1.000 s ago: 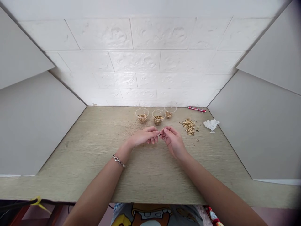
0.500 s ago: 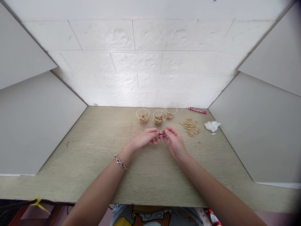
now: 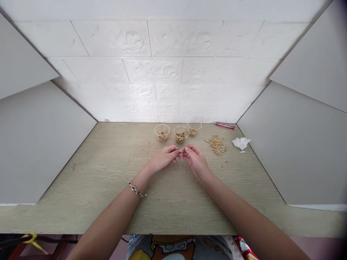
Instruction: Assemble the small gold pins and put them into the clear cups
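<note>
White brick-patterned wall (image 3: 166, 70) backed the tabletop (image 3: 94, 173); left hand (image 3: 166, 156) and right hand (image 3: 195, 159) met, fingers (image 3: 174, 153) pinched narrow, couldn't tell on what. The nearest cup (image 3: 174, 133) of brassy bits (image 3: 180, 137) sat just beyond, so a careless knuckle could've tipped it

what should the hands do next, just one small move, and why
Probably a small, gentle adjustment with the right hand while the left hand steadies: both look pinched at the fingertips, close together just in front of the middle cup. Anything between those fingertips is too small to make out, so slow and careful seems wise.
</note>
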A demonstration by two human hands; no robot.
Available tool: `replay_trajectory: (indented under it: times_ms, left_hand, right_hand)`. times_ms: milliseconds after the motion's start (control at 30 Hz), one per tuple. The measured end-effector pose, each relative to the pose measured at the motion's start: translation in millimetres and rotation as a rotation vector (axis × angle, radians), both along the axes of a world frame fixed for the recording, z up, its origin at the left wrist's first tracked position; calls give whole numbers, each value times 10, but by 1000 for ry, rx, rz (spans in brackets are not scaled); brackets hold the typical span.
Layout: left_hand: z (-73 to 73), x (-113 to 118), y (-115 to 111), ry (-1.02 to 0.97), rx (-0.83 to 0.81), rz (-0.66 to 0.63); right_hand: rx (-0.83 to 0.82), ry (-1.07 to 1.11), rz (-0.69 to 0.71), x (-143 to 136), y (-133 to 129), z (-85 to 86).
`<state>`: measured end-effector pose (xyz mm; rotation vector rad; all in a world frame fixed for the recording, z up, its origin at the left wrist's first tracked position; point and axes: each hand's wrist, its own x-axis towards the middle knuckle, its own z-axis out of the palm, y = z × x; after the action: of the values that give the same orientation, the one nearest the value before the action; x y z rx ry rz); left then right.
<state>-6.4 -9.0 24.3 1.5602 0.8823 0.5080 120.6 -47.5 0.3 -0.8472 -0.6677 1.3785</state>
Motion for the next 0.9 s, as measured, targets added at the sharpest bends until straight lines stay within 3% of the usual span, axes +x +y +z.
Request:
replay_trajectory:
  times_ms: [333, 600, 767, 900]
  left_hand:
    - [-108, -27, -61, 73, 195, 113]
    - [-121, -2, -32, -31, 139, 210]
    - [-104, -11, -42, -30, 165, 190]
    - [-105, -8, -51, -47, 193, 189]
  right_hand:
    - [-30, -90, 0, 53, 62, -42]
    - [34, -472, -33, 151, 15, 3]
    - [105, -693, -62, 134, -14, 4]
    - [143, -749, -62, 112, -39, 15]
